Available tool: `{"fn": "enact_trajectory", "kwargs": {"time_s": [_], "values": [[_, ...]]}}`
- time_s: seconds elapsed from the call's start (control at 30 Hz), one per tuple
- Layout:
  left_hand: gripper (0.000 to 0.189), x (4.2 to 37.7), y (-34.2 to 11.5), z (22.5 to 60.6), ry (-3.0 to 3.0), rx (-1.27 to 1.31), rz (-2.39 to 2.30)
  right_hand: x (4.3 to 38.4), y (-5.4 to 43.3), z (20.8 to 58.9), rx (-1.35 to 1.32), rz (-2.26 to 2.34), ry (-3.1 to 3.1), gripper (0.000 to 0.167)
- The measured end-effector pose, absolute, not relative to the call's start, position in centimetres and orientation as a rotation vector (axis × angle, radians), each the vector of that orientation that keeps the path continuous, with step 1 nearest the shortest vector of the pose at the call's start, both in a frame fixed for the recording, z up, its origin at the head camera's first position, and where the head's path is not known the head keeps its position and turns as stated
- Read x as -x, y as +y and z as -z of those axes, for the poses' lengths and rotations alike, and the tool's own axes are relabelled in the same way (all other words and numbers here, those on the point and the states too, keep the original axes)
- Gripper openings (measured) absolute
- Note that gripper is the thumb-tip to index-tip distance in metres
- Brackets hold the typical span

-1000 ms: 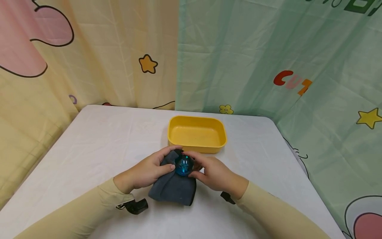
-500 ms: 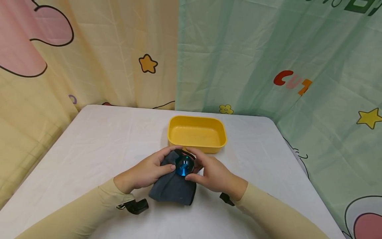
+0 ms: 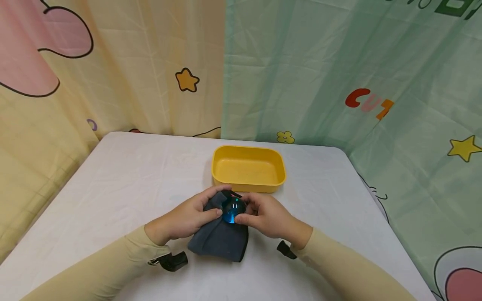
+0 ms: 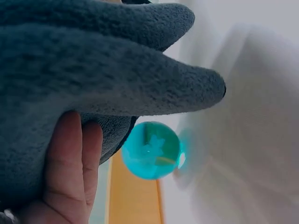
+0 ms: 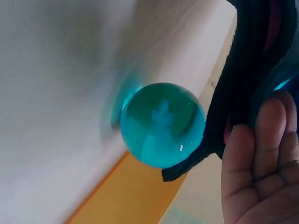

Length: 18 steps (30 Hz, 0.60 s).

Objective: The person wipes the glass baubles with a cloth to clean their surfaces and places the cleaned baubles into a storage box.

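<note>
Before cartoon-print curtains [image 3: 293, 62], on a white table [image 3: 143, 175]: blue ball [image 3: 234, 209], pinched by the right hand [image 3: 269, 217] at the mouth of a gray pouch [image 3: 222, 242], gripped by the left hand [image 3: 188, 217]. In wrist views alone, teal ball [image 5: 161, 123] beside the pouch, hidden from the head view; beyond the pouch, yellow bin [image 3: 250, 169].

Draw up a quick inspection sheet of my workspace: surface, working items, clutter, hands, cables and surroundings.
Surface: white-covered table, lightly creased.
Working items: grey-blue cloth with black edging; glossy blue ball against it; yellow container just beyond the hands.
Wrist views: a teal ball shows near the container; whether it is a second ball, or touches the table, is unclear.
Clutter: nothing seen.
Left hand: holds the cloth.
Right hand: thumb and fingers grip the blue ball.
Cables: nothing seen.
Surroundings: printed curtains, yellowish on the left, green on the right.
</note>
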State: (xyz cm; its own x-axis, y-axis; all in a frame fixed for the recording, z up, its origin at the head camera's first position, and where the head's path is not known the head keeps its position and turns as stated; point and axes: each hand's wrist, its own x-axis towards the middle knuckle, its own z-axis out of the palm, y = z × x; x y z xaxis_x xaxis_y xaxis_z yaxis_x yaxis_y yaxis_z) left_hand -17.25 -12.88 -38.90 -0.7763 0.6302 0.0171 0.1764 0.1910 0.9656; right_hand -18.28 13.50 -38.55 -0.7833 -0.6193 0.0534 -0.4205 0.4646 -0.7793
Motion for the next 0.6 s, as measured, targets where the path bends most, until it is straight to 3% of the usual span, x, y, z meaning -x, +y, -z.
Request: {"fn": "enact_trajectory", "kwargs": {"time_s": [0.23,0.43,0.6], "values": [[0.058,17.49,-13.01,39.08,2.096,-0.728,-1.633,17.95,13.40,38.53,1.049,1.141,2.535,0.077],[0.060,17.71,-13.13,38.90,2.097,-0.727,-1.643,17.86,13.31,38.09,1.105,1.043,2.615,0.071],[0.059,17.77,-12.98,38.66,2.112,-0.739,-1.651,18.09,13.16,37.96,0.997,1.144,2.555,0.064]]}}
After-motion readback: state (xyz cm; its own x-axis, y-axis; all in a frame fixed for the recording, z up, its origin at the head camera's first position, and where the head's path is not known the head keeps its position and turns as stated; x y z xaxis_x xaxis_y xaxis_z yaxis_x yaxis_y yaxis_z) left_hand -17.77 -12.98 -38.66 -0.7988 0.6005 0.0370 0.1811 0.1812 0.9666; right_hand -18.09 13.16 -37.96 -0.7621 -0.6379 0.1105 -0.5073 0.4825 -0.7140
